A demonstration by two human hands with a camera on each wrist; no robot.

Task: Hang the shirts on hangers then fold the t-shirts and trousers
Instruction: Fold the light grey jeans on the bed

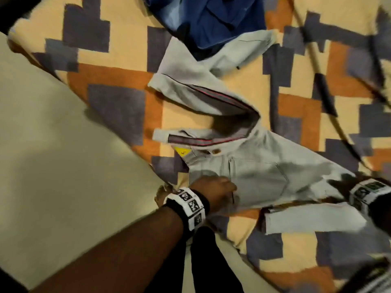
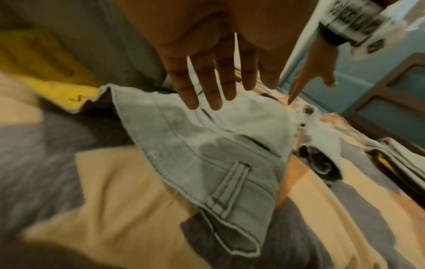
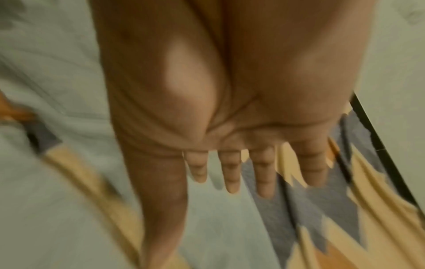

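Pale grey trousers (image 1: pixel 260 172) lie spread on a patterned bedspread (image 1: pixel 118 45), with the waistband gaping open and a yellow tag (image 1: pixel 182 152) inside it. My left hand (image 1: pixel 213 188) lies on the trousers near the front seam. The left wrist view shows its fingers (image 2: pixel 214 87) straight and spread over the waistband cloth (image 2: pixel 207 145). My right hand (image 1: pixel 342 181) is at the right edge, on or just over a trouser leg; blur hides the contact. In the right wrist view its fingers (image 3: pixel 248 172) are straight, over grey cloth (image 3: pixel 218 227) and bedspread.
A blue garment (image 1: pixel 207 20) lies crumpled at the top, overlapping one trouser leg. A thin pale rod (image 1: pixel 317 66) runs diagonally across the bed on the right. The bed's edge meets beige floor (image 1: pixel 53 144) on the left. A teal panelled door (image 2: pixel 379 91) stands beyond the bed.
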